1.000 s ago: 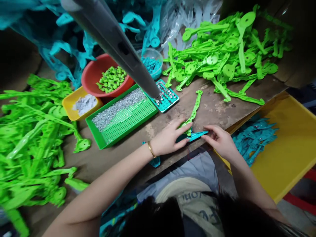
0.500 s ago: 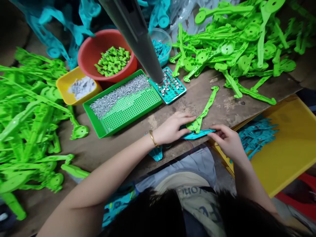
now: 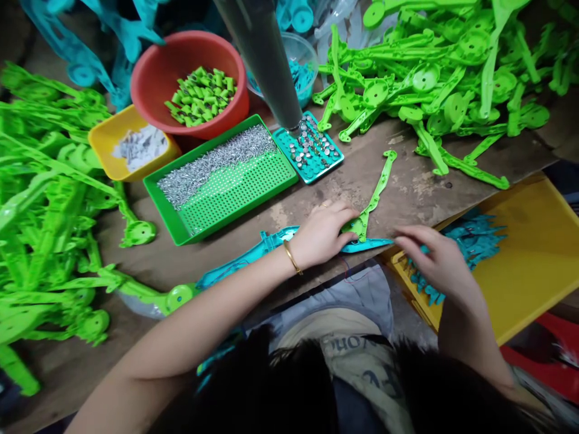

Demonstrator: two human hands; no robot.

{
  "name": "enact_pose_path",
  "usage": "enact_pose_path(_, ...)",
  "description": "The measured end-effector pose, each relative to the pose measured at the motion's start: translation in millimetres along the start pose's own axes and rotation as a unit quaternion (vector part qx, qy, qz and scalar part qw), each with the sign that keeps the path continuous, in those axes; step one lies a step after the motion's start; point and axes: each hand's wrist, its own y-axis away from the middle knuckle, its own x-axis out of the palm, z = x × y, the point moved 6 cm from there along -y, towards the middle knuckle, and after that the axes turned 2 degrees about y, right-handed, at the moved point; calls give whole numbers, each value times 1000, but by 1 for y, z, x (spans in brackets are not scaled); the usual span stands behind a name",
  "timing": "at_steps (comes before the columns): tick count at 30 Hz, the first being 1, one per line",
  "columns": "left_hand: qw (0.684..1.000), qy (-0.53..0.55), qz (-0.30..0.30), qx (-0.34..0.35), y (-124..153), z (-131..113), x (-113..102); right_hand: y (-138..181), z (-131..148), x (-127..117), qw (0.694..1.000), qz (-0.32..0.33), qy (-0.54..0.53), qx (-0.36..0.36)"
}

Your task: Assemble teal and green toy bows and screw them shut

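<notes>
My left hand (image 3: 323, 235) is closed over a long blue plastic part (image 3: 368, 245) at the table's front edge. Its fingers also press the round end of a green plastic arm piece (image 3: 375, 196), which angles up and away across the wood. More blue plastic (image 3: 244, 262) runs out to the left, beneath my wrist; whether it is the same part is hidden by the hand. Thin wires (image 3: 350, 271) dangle below the part. Just off the blue tip, my right hand (image 3: 436, 259) has thumb and forefinger apart, slightly blurred, with nothing visible between them.
A green basket (image 3: 235, 205) holds metal screws; beside it is a small teal tray (image 3: 312, 175) of metal pieces under a grey post (image 3: 271, 66). Behind are a red bowl (image 3: 145, 78) and yellow tub (image 3: 102, 154). Green parts pile both sides. A yellow bin (image 3: 534, 265) stands right.
My right hand has let go of the blue tip and moved slightly right. My left hand stays on the parts. More of the blue plastic now shows left of my wrist.
</notes>
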Motion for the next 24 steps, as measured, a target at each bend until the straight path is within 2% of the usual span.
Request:
enact_pose_path(2, 1000, 13, 2, -3, 0, -2, -5, 8, 8, -22, 994, -49, -93, 9)
enact_pose_path(3, 999, 37, -16, -3, -1, -6, -10, 11, 13, -29, 984, -62, -165, 9)
enact_pose_path(5, 988, 135, -75, 0, -1, -20, -19, 12, 27, -27, 953, -55, -299, -1)
enact_pose_path(6, 972, 215, -97, -4, -2, -28, -21, 10, 34, -23, 940, -57, -337, -11)
enact_pose_path(7, 945, 308, -104, -11, -2, -36, -20, 5, 40, -19, 935, -73, -347, -21)
enact_pose_path(9, 867, 493, -61, -46, -6, -50, -9, -7, 48, -12, 941, -146, -300, -49)
enact_pose_path(11, 794, 599, -18, -107, -9, -55, 4, -21, 51, -7, 950, -211, -215, -83)
enact_pose_path(12, 778, 613, -22, -137, -11, -52, 8, -28, 49, -4, 954, -217, -187, -93)
enact_pose_path(14, 785, 588, -79, -175, -14, -38, 6, -42, 39, 5, 960, -180, -199, -82)
enact_pose_path(17, 824, 508, -174, -181, -20, -18, -6, -51, 20, 16, 946, -99, -308, -25)
enact_pose_path(20, 840, 472, -195, -182, -25, -13, -11, -51, 12, 20, 926, -63, -371, 4)
enact_pose_path(24, 850, 458, -195, -173, -34, -13, -9, -58, 6, 18, 901, -61, -429, 30)
